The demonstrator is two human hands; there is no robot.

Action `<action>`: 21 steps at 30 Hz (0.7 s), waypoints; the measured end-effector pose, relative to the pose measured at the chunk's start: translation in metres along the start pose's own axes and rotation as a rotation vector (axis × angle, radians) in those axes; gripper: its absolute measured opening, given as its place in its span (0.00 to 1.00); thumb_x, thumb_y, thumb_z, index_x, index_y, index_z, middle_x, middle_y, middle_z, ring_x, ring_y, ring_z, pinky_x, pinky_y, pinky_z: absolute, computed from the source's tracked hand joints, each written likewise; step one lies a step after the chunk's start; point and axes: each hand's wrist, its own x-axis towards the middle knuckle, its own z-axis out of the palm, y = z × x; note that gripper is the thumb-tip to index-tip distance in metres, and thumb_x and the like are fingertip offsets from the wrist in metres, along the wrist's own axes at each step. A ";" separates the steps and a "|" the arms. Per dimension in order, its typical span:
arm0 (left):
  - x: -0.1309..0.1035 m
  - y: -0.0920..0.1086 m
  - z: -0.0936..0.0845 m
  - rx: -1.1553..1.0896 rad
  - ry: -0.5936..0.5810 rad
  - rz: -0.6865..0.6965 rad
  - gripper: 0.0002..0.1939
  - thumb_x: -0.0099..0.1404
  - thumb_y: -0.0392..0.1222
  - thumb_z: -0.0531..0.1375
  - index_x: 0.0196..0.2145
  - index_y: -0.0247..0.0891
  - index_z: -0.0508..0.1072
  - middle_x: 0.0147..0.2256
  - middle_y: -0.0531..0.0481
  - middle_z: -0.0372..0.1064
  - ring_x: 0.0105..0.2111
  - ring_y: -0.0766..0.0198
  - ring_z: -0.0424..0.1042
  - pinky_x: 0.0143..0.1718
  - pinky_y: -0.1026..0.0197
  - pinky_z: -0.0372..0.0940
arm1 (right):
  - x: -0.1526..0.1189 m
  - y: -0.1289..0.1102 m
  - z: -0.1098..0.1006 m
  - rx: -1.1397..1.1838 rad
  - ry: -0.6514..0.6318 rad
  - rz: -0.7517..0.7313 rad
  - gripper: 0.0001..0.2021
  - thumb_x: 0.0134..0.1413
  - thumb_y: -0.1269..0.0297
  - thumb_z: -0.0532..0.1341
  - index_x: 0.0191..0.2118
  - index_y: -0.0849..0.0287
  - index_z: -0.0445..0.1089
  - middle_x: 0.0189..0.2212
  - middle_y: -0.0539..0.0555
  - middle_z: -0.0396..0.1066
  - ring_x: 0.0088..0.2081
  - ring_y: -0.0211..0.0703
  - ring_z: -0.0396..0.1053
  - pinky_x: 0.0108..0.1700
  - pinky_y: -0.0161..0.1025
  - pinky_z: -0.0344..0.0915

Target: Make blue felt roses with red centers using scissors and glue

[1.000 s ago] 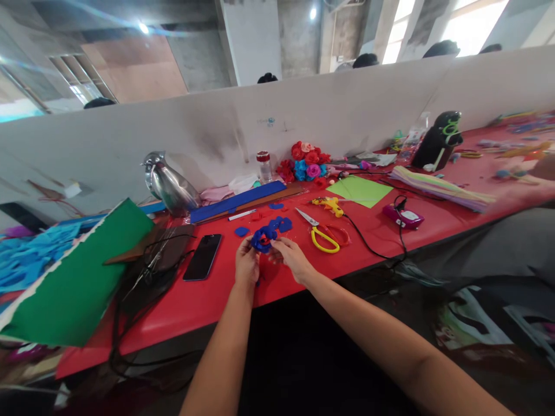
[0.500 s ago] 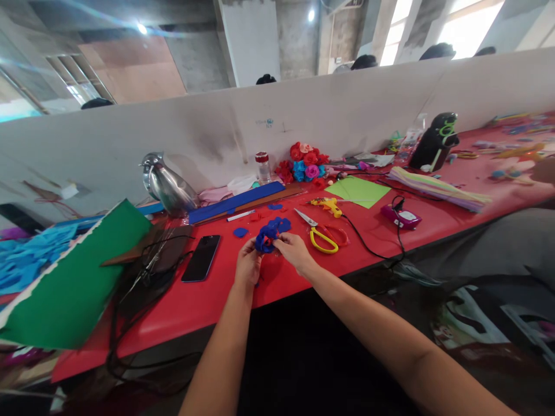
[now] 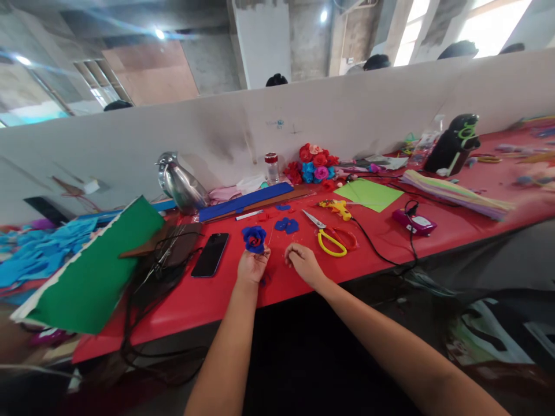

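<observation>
A dark blue flower with a red centre (image 3: 254, 239) rests in the fingers of my left hand (image 3: 252, 264), which hold it from below. My right hand (image 3: 304, 263) is a short way to the right, off the flower, with its fingers curled loosely over the table; nothing shows in them. Blue petals (image 3: 287, 225) lie on the red table (image 3: 277, 286) beyond my hands. Yellow-handled scissors (image 3: 332, 242) lie open to the right, and behind them is a yellow glue gun (image 3: 337, 208) with a black cord.
A phone (image 3: 210, 255), a green sheet (image 3: 99, 271) and dark cables are on the left. Toward the partition stand a metal jug (image 3: 182, 185), a lidded jar (image 3: 272, 169) and a flower bunch (image 3: 314, 164). A purple box (image 3: 414, 222) lies right; another person's blurred hand (image 3: 537, 176) is at far right.
My right hand has let go of the blue flower and drawn back to the right. The flower now faces up in my left hand. The view has shifted slightly.
</observation>
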 end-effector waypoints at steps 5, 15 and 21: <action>-0.004 -0.001 0.003 -0.021 0.014 0.016 0.06 0.52 0.29 0.60 0.21 0.37 0.70 0.20 0.54 0.68 0.22 0.69 0.67 0.27 0.65 0.63 | -0.011 0.013 -0.003 -0.328 -0.174 -0.162 0.09 0.45 0.71 0.52 0.26 0.55 0.68 0.22 0.48 0.68 0.26 0.39 0.66 0.31 0.34 0.57; -0.013 -0.012 0.015 0.079 -0.054 -0.119 0.03 0.49 0.29 0.64 0.26 0.30 0.76 0.25 0.46 0.74 0.25 0.63 0.72 0.28 0.63 0.66 | -0.007 0.016 -0.002 -0.246 -0.052 -0.080 0.07 0.41 0.68 0.53 0.24 0.57 0.69 0.20 0.50 0.68 0.23 0.39 0.62 0.29 0.35 0.56; -0.008 -0.001 0.010 0.018 0.010 -0.177 0.10 0.58 0.27 0.55 0.23 0.32 0.73 0.22 0.46 0.71 0.23 0.65 0.69 0.28 0.62 0.67 | -0.009 0.012 -0.005 -0.070 -0.012 -0.088 0.07 0.42 0.66 0.50 0.21 0.57 0.64 0.17 0.47 0.62 0.22 0.37 0.59 0.27 0.34 0.55</action>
